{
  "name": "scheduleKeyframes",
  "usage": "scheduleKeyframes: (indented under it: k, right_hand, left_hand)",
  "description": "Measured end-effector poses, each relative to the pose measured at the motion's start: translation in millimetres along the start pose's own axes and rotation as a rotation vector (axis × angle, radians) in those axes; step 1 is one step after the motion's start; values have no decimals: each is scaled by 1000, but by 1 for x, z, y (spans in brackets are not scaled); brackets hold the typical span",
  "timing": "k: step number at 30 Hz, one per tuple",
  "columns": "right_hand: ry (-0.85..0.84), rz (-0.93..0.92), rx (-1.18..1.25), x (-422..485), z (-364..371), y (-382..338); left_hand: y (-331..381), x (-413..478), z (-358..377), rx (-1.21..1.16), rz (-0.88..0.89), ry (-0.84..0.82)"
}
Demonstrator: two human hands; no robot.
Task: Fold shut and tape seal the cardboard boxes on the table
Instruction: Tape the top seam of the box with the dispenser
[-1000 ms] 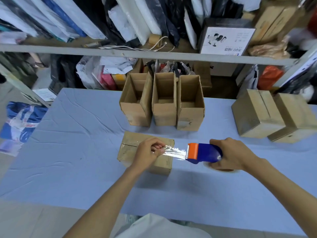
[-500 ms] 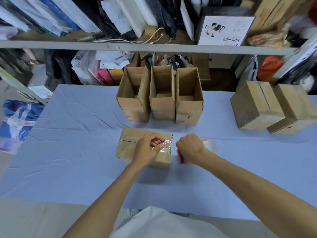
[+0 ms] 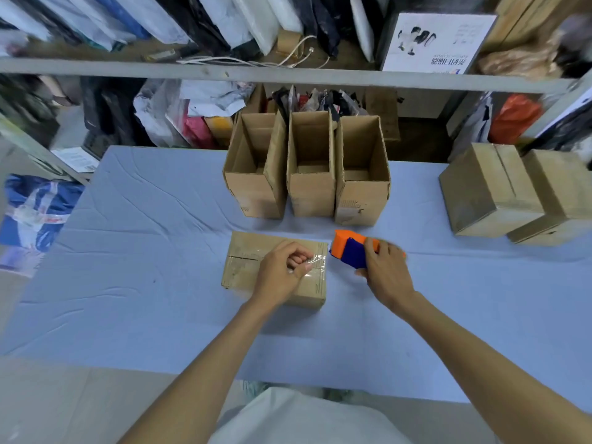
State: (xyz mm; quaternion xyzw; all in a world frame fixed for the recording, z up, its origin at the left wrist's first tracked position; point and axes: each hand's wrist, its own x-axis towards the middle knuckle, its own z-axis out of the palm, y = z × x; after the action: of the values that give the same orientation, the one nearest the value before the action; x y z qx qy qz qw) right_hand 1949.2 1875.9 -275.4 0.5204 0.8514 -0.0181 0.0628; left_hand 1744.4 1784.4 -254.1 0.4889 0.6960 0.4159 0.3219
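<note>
Across the lower frame spreads a table point(image 3: 144, 251) covered with a wrinkled pale blue cloth, and behind it stands a grey metal shelf rack point(image 3: 288, 76) crowded with bags, packets and cables. At the table's right end sit two closed cardboard boxes point(image 3: 490, 190), touching side by side, the nearer one showing a flap seam along its top. Along the far edge, three open cardboard boxes point(image 3: 310, 193) stand upright in a row, pressed against one another, their flaps raised; inside them only bare cardboard walls and floor flaps show. Nearer the person, in the middle of the table, lies a smaller closed box point(image 3: 243, 267), flaps folded flat, with a strip of clear tape point(image 3: 315, 261) glistening across the right part of its top. The left hand point(image 3: 282, 274) rests on that box, fingers curled in and the thumb pinching the clear tape against the forefinger. The right hand point(image 3: 387, 274) hovers just beside the box's right edge, its fingers wrapped round an orange-and-blue tape dispenser point(image 3: 349, 249), whose orange end points toward the box. Whether tape joins dispenser and box cannot be told.
</note>
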Motion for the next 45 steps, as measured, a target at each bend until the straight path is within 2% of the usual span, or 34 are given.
scheduleKeyframes:
  k: [6, 9, 11, 13, 17, 20, 25, 30, 31, 33, 35, 36, 38, 39, 42, 45]
  right_hand:
    - [-141, 88, 324, -23, 28, -4]
    - [20, 96, 383, -26, 23, -8]
    - [171, 41, 564, -30, 0, -26]
    - [178, 31, 808, -35, -23, -53]
    - [73, 292, 1100, -36, -31, -99]
    - [73, 424, 1150, -37, -26, -99]
    - [-4, 421, 1148, -28, -25, -95]
    - [-14, 429, 1098, -23, -23, -94]
    - [-26, 415, 1093, -23, -23, -93]
    - [-26, 397, 1080, -23, -25, -90]
    - [-15, 399, 1060, -22, -27, -89]
    - [-12, 400, 1043, -22, -28, -90]
    - [-8, 393, 995, -22, -31, -94]
    - [9, 392, 976, -23, -33, -96]
    - [40, 464, 1020, -24, -33, -99]
    - [-33, 541, 1110, -19, -32, -97]
  left_hand:
    - [2, -1, 0, 2, 21, -2]
    - [2, -1, 1, 5, 24, 2]
    - [2, -1, 1, 4, 23, 5]
    - [2, -1, 1, 3, 26, 8]
    - [2, -1, 1, 10, 43, 4]
    - [3, 0, 2, 5, 33, 11]
    - [4, 0, 1, 6, 14, 4]
    - [13, 3, -13, 58, 18, -150]
    - [16, 2, -18, 80, 16, -138]
    - [17, 0, -32, 192, 3, 46]
    - [14, -5, -51, 352, -138, 275]
    - [10, -7, -60, 391, -269, 324]
    - [0, -11, -73, 351, -517, 292]
    - [-4, -11, -76, 314, -569, 261]
    - [-12, -10, -78, 265, -559, 249]
    - [-15, -9, -81, 254, -565, 246]
